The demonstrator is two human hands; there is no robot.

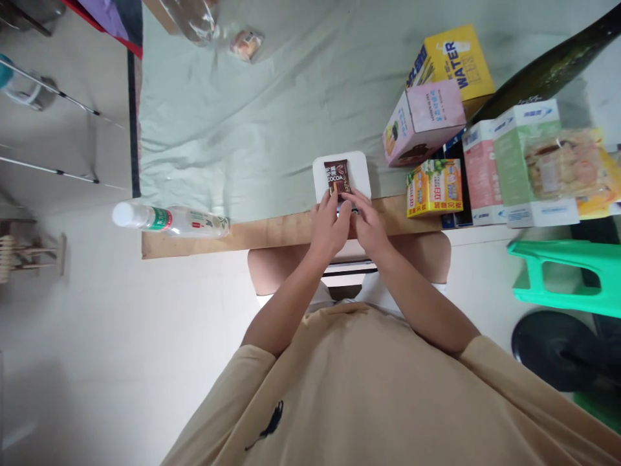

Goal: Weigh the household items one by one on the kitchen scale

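Observation:
A small dark brown packet marked COCOA (336, 173) lies on a white, flat, round-cornered object (359, 169) that looks like a small scale, at the table's near edge. My left hand (330, 226) has its fingertips on the packet's near end. From the other side, my right hand (369, 226) reaches the same end with its fingers bent inward. Both hands are close together, almost touching. They cover the near part of the white object, where a small dark patch shows between them. Thumbs and fingertips partly hide the packet's lower edge.
A clear bottle with a white cap (194, 221) lies at the table's left edge. Right of my hands stand a pink box (427, 120), a yellow box (460, 58) and an orange-yellow box (435, 188). A wrapped snack (246, 45) lies farther back. A green stool (567, 275) is at right.

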